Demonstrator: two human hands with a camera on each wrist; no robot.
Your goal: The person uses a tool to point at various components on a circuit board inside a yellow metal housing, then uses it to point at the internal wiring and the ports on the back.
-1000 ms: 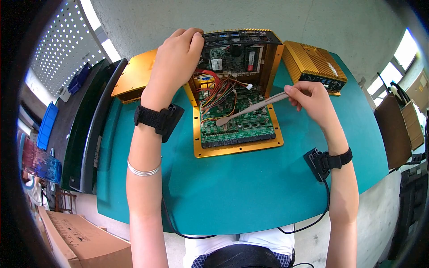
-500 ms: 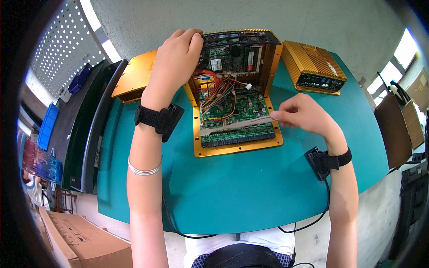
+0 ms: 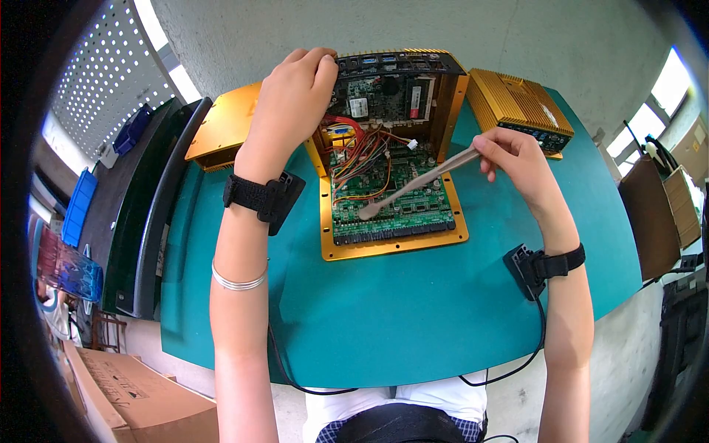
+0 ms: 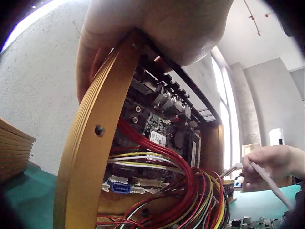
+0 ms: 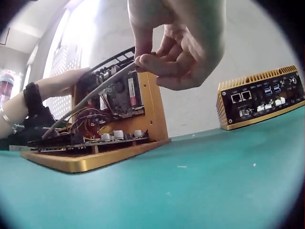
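My left hand (image 3: 292, 92) grips the top left corner of a gold, ribbed computer case (image 3: 458, 111), which stands on edge. Its fingers wrap over the corner in the left wrist view. Red, yellow and black wires (image 4: 183, 176) run from the case down to a green circuit board (image 3: 406, 192) on a gold base plate (image 3: 399, 249). Between thumb and fingers my right hand (image 3: 517, 159) pinches the end of a long, thin grey-beige stick (image 3: 428, 176). The stick slants down to the left, and its wider rounded end overlaps the board's front left part.
A second gold computer case (image 3: 517, 111) sits at the back right, its port side facing forward. Another gold case (image 3: 221, 122) lies at the back left, partly behind my left arm. Black cables (image 3: 539, 347) trail from both wrist cameras over the teal table (image 3: 369, 317).
My right hand dips toward the board, the stick's wide end sweeping left, then rises again and the end shifts back right. The left hand and the case stay nearly still.
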